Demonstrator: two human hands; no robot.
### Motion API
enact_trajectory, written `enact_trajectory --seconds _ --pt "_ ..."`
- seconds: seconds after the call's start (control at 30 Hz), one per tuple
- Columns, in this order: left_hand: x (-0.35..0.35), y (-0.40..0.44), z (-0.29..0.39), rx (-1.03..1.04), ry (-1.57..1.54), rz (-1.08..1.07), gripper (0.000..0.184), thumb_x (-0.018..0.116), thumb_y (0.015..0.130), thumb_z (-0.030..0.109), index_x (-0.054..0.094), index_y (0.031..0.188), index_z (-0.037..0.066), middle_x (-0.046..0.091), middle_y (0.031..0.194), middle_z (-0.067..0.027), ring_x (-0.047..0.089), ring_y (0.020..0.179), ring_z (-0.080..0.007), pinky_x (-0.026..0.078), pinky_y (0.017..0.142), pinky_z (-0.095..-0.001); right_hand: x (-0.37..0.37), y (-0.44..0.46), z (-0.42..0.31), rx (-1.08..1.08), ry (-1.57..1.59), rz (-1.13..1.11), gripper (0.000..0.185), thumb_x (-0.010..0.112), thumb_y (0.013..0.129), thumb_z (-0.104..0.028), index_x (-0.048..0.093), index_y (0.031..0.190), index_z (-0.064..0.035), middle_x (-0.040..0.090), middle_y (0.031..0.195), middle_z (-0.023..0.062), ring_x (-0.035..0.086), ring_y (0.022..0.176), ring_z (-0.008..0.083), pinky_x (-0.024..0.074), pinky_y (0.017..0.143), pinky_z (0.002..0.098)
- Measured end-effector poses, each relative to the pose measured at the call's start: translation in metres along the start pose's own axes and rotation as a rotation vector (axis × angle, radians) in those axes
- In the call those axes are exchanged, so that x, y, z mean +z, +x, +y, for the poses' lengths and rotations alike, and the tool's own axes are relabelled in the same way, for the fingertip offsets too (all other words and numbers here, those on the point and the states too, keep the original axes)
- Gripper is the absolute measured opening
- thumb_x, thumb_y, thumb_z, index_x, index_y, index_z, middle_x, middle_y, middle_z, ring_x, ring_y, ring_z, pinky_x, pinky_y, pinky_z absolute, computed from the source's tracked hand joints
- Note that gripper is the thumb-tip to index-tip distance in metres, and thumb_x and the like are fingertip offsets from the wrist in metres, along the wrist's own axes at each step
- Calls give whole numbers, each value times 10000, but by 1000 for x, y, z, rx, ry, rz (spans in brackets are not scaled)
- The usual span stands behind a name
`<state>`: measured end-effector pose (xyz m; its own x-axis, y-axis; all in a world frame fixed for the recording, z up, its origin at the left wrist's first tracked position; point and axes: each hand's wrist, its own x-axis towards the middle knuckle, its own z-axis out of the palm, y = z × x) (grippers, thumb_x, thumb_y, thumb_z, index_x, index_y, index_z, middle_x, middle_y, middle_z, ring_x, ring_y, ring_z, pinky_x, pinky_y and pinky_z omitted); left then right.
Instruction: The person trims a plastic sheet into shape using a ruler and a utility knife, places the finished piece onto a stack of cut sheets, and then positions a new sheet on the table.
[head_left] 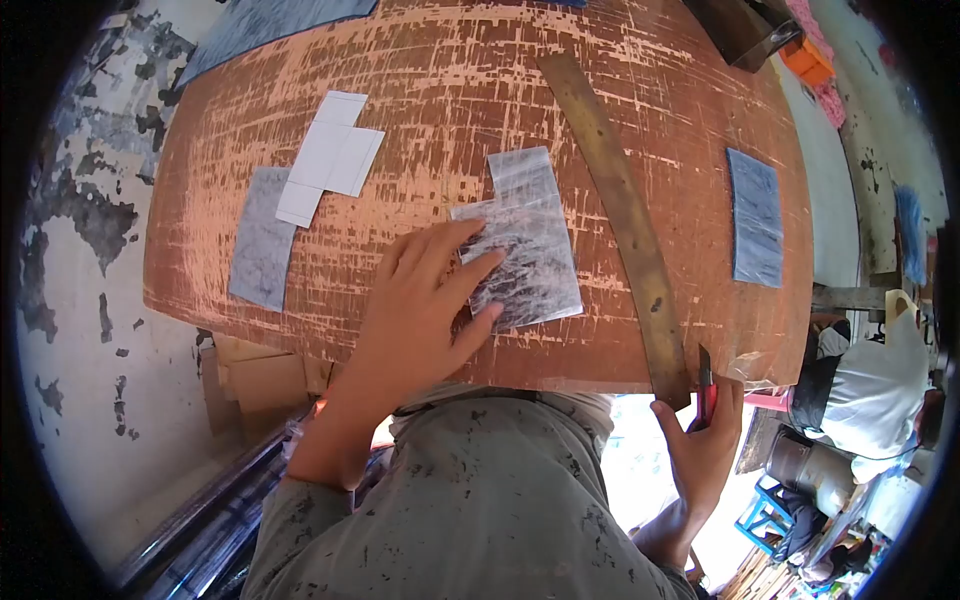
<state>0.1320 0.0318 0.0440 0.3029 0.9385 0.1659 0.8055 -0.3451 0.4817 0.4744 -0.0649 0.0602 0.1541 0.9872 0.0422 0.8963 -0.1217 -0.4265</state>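
Note:
My left hand (pixel 425 300) lies with its fingers spread, fingertips on the left edge of a grey, white-streaked sheet (pixel 530 255) that has a narrower tab at its far end. My right hand (pixel 705 440) is closed round a red utility knife (pixel 706 392), its dark blade pointing up and away from me. Beside that hand, the near end of a long, worn brass-coloured ruler (pixel 625 215) reaches the table's front edge; my thumb is close to it, though whether they touch I cannot tell.
On the scratched brown table (pixel 430 110), a white cut-out template (pixel 335 155) partly overlaps a blue-grey piece (pixel 262 245) at left. Another blue piece (pixel 756 215) lies at right, a larger blue sheet (pixel 270 35) at far left. A dark box-like object (pixel 735 30) stands at far right.

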Motion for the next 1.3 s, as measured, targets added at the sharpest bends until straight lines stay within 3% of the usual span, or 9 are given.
enact_trajectory --seconds 0.23,0.3,0.33,0.47,0.7,0.87,1.03,1.23,1.3 --pt "7 -5 -3 50 49 -35 560 809 918 367 681 1394 101 533 1614 -116 494 1488 -365 306 1271 -581 -6 -8 -5 316 117 -62 576 999 751 -153 695 1212 11 708 1006 110 638 816 171 503 690 314" --pt "11 -4 0 26 70 -22 576 807 925 381 667 1406 97 524 1623 -118 487 1494 -365 291 1277 -581 -13 -11 7 521 400 -339 399 979 765 -120 730 1056 -5 690 896 57 600 759 94 464 678 263" --pt "12 -4 0 18 72 -19 588 803 927 392 657 1412 94 517 1630 -119 481 1497 -365 284 1276 -583 -14 -7 3 501 487 -380 265 943 777 -54 720 917 -20 657 820 7 568 725 60 435 653 247" --pt "20 -4 3 -6 53 4 586 778 949 398 641 1432 96 500 1647 -123 464 1506 -362 285 1267 -582 7 -14 40 317 1022 -586 253 896 829 -70 753 1003 46 650 724 -10 558 635 73 418 578 257" --pt "21 -5 0 34 111 -18 624 740 980 372 578 1503 72 470 1669 -143 449 1517 -366 287 1264 -583 28 -20 33 310 1209 -701 329 889 834 -33 767 1104 111 728 859 58 620 697 78 447 608 242" --pt "24 -9 4 10 -72 133 831 724 987 445 411 1649 52 315 1717 -289 361 1544 -500 264 1262 -656 52 -29 49 152 1147 -729 310 947 791 -35 640 772 2 570 763 6 500 704 124 349 627 326" --pt "27 -10 9 42 7 75 900 733 958 472 388 1665 36 242 1747 -320 283 1572 -565 232 1265 -685 61 -22 48 83 1090 -821 285 933 828 -31 650 799 -2 553 748 7 503 714 124 365 630 336" --pt "32 -12 9 8 45 -25 926 728 941 497 386 1664 32 237 1751 -325 234 1596 -576 206 1278 -692 72 -25 56 -21 1031 -875 327 954 830 -65 741 1065 13 619 790 24 522 710 130 396 636 330" --pt "34 -12 8 0 50 -39 931 725 939 509 388 1663 32 235 1752 -325 230 1598 -579 201 1280 -694 73 -23 55 -58 992 -896 401 958 827 -60 746 1158 18 719 884 65 629 768 149 468 684 330"
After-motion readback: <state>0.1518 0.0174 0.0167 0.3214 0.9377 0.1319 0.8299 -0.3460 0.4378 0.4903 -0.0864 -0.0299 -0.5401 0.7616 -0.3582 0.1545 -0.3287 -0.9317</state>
